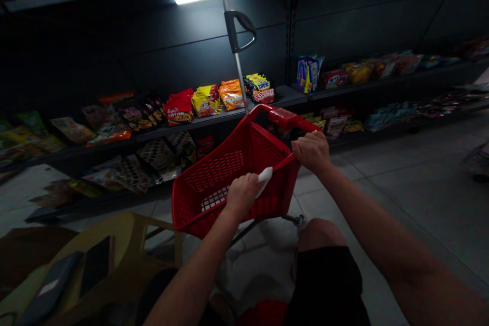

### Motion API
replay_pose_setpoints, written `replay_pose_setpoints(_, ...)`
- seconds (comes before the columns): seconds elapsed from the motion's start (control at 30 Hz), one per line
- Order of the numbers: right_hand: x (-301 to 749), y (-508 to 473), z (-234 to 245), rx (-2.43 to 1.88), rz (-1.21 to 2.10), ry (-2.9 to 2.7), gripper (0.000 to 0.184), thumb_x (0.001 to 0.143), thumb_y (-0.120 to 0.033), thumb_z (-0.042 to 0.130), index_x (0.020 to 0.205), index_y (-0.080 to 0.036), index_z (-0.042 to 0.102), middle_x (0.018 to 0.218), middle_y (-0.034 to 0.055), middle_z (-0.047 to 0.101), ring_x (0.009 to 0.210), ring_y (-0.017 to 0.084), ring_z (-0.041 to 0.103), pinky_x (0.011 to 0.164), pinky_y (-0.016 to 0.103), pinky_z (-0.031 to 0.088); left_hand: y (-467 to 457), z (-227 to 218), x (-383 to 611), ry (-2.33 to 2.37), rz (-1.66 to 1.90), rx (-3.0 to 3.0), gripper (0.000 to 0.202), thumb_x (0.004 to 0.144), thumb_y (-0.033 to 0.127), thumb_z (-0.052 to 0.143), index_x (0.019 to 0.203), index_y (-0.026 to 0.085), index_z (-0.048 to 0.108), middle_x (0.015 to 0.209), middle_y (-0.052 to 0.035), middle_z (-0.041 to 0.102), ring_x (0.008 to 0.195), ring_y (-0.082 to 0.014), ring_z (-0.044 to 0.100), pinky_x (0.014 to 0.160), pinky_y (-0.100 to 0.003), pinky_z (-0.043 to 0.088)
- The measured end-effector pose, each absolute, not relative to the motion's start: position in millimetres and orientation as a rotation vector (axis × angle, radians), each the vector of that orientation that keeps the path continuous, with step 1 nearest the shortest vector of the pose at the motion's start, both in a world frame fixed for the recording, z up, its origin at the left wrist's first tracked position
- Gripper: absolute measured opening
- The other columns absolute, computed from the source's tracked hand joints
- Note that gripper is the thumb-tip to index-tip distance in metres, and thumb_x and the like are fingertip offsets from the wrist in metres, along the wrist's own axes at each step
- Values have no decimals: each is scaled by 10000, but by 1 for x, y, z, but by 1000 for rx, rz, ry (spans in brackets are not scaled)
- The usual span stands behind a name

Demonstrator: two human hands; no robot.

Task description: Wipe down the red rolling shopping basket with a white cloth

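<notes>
A red plastic shopping cart (237, 163) stands in front of me, its perforated basket turned at an angle. My left hand (242, 193) is closed around a white cloth or tissue (264, 179) at the basket's near rim. Just above that rim, part of the cloth sticks out past the thumb side. My right hand (311, 150) grips the cart at the corner where the rim meets the red handle (284, 118). White floor shows through the holes in the basket's bottom.
Dark shelves (278, 96) with bagged snacks (179, 107) run behind the cart. A metal pole with a grey grip (240, 33) rises before them. At lower left, a yellowish stool (126, 234) bears a phone (97, 265) and a dark flat case (51, 285). My knee (321, 237) is close below the cart.
</notes>
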State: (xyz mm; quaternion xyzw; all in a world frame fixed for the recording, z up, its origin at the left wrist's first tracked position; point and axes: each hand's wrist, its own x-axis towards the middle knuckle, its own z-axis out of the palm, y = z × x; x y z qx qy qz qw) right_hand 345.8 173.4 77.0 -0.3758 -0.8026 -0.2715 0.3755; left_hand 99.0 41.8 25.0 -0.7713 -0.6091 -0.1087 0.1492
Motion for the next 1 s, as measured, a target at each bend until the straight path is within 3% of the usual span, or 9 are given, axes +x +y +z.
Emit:
replay_pose_setpoints(0.3,341,175,77,-895,-717,-2031,428,1002,-295,445,589,-207,521,603,-1,581,664,156,445,812,364,297,-44,-11,-33,-1838,-146,-2087,332,1018,379,370,963,174,625,825,-65,642,794,-218,601,701,-345,401)
replay_pose_setpoints(0.53,339,178,76,-896,-628,-2022,406,982,-288,479,588,-201,522,604,9,575,670,160,448,828,370,298,-98,-23,-113,-1950,-353,-2199,295,1013,328,371,955,209,635,883,-44,690,856,-187,631,841,-329,464)
replay_pose_setpoints(0.73,337,188,71,-902,-698,-1988,424,990,-290,454,584,-204,542,600,9,587,667,159,460,839,367,304,-99,-33,-99,-1847,-487,-2072,278,1002,347,418,1109,214,637,985,-59,732,962,-203,656,973,-384,450)
replay_pose_setpoints(1.0,351,205,71,-944,-642,-2001,423,993,-293,455,594,-205,564,623,10,607,686,161,479,873,360,310,-63,-23,-26,-1882,-403,-2011,258,989,364,464,1112,223,641,966,-55,749,864,-207,672,822,-353,436)
